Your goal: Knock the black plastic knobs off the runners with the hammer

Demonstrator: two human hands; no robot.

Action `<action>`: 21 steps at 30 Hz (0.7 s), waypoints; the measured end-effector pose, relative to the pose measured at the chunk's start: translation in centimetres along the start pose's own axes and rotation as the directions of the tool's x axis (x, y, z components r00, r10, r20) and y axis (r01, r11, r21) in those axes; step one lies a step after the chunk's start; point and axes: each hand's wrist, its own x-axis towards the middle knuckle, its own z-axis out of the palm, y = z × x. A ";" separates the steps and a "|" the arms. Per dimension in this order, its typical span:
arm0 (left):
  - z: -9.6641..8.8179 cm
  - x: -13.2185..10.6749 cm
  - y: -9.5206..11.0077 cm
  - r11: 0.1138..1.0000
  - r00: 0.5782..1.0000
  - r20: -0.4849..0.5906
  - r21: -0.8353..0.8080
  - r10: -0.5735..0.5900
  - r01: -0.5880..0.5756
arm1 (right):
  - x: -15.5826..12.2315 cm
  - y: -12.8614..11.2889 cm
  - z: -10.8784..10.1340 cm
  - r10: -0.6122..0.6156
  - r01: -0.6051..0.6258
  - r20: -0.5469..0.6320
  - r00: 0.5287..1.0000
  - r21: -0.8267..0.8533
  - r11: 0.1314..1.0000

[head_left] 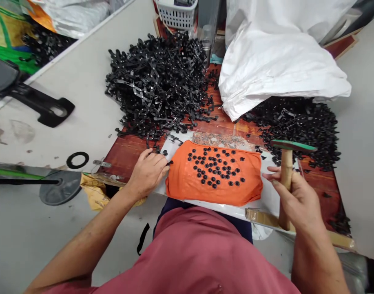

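My right hand [303, 200] is closed round the wooden handle of a hammer [286, 169], held upright with its green-edged metal head on top, beside the right end of an orange cloth [180, 179]. Small round black plastic caps [215, 168] lie scattered over the middle of the cloth. At the cloth's left edge, my left hand [147, 173] has its fingers curled together on a small black plastic part [169, 163], most of which they hide. Under the cloth lies a white board [269, 192].
A big heap of black jointed plastic parts [159, 81] rises behind my left hand. On the right, black caps [309, 126] spill from under a white sack [278, 61]. A white basket [177, 14] stands at the back. White partitions [91, 81] flank the red-brown tabletop [122, 153].
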 end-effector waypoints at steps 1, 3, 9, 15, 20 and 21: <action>-0.2 0.7 0.3 1.000 1.000 0.013 -0.005 -0.006 0.006 | -0.4 -0.2 0.3 0.016 -0.017 0.034 0.999 0.039 0.999; -0.3 2.2 1.1 0.999 0.999 0.033 -0.046 -0.005 0.007 | -1.0 -0.2 0.7 0.048 -0.055 0.082 0.995 0.089 0.995; 0.8 4.5 2.7 0.991 0.996 0.077 -0.118 -0.054 0.063 | -1.8 0.2 1.6 0.060 -0.080 0.151 0.987 0.126 0.989; 1.1 4.6 3.4 0.992 0.984 0.134 -0.032 -0.117 0.122 | -2.2 0.6 2.4 0.045 -0.064 0.215 0.976 0.086 0.994; 1.6 4.8 3.7 0.993 0.987 0.118 -0.012 -0.112 0.114 | -2.3 0.4 2.6 0.006 -0.022 0.265 0.964 0.059 0.998; 1.7 4.8 3.8 0.993 0.986 0.118 0.000 -0.114 0.115 | -2.3 0.3 2.6 0.005 -0.020 0.269 0.963 0.055 0.998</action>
